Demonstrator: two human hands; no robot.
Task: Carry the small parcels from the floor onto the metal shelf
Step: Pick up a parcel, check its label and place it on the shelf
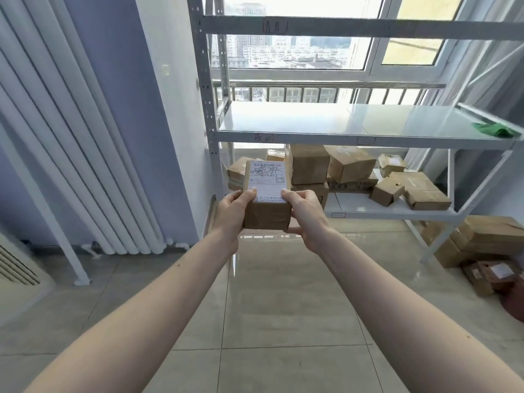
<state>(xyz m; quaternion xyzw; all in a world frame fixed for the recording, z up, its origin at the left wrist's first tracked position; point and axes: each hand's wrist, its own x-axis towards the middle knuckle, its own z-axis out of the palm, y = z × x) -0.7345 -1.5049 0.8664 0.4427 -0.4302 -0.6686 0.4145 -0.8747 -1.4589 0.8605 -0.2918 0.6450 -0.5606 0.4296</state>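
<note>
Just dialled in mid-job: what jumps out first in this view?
A small cardboard parcel with a white shipping label, held at centre frame between the left hand and right hand. Behind it, the metal shelf by the window has a nearly bare middle tier, with brown boxes piled on the bottom tier.

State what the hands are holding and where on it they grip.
A small cardboard parcel, label up. The left hand grips its left side, the right hand its right side, thumbs on the label's near edge.

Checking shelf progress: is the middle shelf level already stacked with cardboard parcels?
No. The middle shelf level holds only a green item at its right end; the cardboard parcels sit on the level below.
</note>
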